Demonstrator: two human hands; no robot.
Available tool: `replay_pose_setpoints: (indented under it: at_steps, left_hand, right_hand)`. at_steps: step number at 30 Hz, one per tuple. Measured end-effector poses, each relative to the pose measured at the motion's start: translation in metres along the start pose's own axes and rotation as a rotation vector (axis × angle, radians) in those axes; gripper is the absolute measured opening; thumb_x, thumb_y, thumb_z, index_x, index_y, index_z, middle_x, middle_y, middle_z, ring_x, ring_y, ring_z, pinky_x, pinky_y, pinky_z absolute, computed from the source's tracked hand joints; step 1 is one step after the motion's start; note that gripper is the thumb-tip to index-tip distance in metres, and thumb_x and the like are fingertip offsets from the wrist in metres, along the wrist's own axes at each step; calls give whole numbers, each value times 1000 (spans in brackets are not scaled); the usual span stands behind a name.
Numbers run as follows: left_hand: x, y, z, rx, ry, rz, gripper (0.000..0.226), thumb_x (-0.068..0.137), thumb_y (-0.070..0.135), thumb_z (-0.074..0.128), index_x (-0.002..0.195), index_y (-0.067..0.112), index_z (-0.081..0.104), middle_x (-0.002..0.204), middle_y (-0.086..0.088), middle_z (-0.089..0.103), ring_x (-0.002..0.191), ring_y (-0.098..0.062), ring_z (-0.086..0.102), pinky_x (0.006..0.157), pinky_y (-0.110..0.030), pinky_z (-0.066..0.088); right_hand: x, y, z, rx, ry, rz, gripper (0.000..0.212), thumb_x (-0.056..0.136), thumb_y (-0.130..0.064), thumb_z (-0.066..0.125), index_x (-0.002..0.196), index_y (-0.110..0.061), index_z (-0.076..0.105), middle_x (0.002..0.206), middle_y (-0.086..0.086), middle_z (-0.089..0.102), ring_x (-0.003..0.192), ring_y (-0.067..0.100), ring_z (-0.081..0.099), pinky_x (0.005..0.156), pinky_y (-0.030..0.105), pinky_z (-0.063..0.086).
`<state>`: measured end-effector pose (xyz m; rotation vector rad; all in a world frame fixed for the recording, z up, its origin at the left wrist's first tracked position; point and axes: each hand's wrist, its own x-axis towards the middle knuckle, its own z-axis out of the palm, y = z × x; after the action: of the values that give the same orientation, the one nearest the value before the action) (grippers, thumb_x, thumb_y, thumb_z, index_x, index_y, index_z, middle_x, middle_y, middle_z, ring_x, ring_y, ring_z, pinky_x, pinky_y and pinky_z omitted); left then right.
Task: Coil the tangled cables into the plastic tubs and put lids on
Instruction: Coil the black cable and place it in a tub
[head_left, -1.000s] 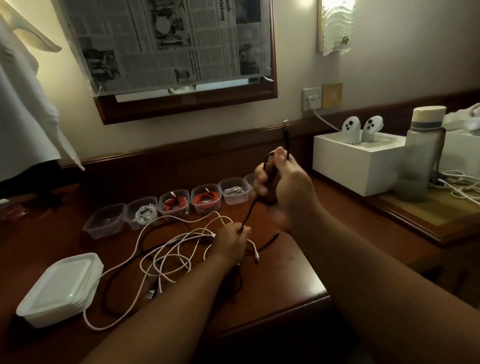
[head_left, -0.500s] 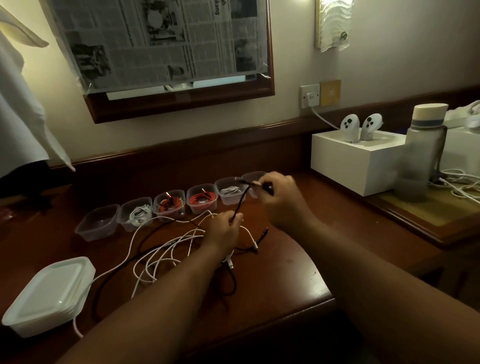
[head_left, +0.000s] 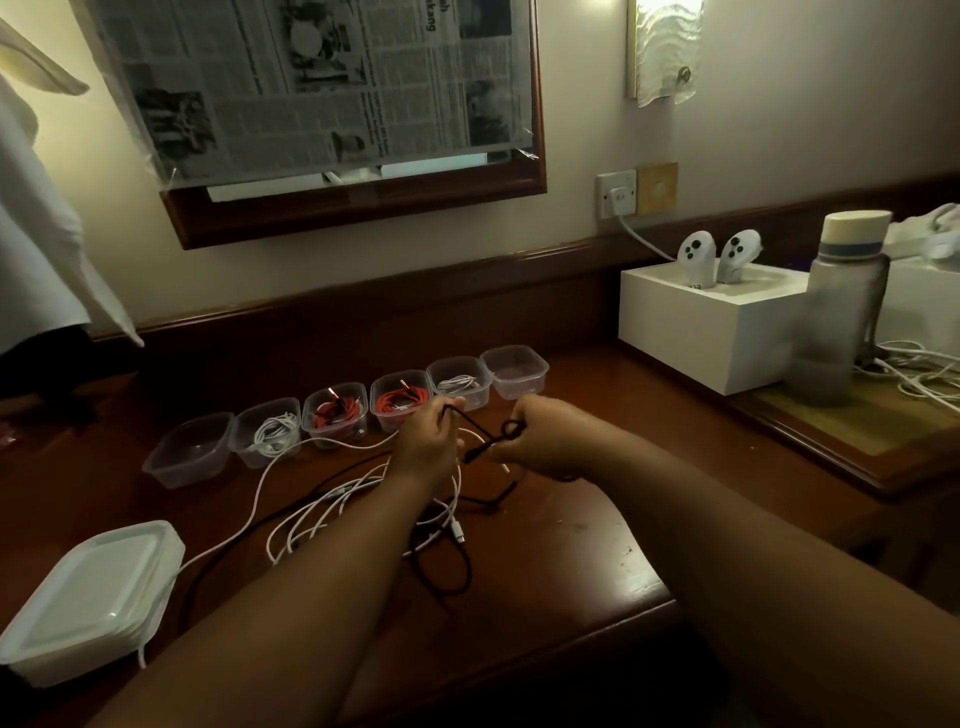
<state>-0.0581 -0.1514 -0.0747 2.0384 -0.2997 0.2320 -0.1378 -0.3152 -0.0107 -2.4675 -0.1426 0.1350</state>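
Observation:
A black cable (head_left: 480, 439) runs between my two hands above the wooden desk (head_left: 561, 551). My left hand (head_left: 428, 441) pinches one stretch of it; my right hand (head_left: 540, 441) grips a small coil of it. The cable's tail loops on the desk below (head_left: 447, 561). Tangled white cables (head_left: 322, 514) lie under my left forearm. Several clear tubs (head_left: 189, 454) stand in a row behind: the leftmost and rightmost (head_left: 514, 371) hold nothing, two hold white cables, two hold red cables (head_left: 402, 402). A stack of lids (head_left: 91, 597) sits front left.
A white box (head_left: 711, 332) with two controllers stands at the right, beside a grey bottle (head_left: 836, 312) and loose white wires (head_left: 919, 369). A mirror covered with newspaper hangs on the wall. A white cloth hangs at far left.
My right hand came down from chest height to just above the desk and closer to my left hand, which rose a little and now pinches the black cable. The view shifted slightly.

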Motion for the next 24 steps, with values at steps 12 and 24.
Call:
replay_pose_setpoints:
  at_steps: [12, 24]
  left_hand:
    - [-6, -15, 3, 186, -120, -36, 27, 106, 25, 37, 102, 14, 61, 102, -8, 65, 90, -27, 66, 75, -37, 50]
    - [11, 1, -11, -35, -36, -116, 39, 105, 44, 33, 118, 18, 58, 102, -3, 63, 90, -20, 63, 80, -40, 55]
  right_hand:
    - [-17, -47, -36, 1533, 296, -447, 27, 105, -33, 40, 108, -8, 51, 81, 10, 67, 64, 21, 64, 60, 32, 55]
    - [6, -19, 4, -58, 34, -96, 21, 95, -32, 61, 83, -16, 61, 69, -2, 56, 59, 10, 50, 51, 20, 38]
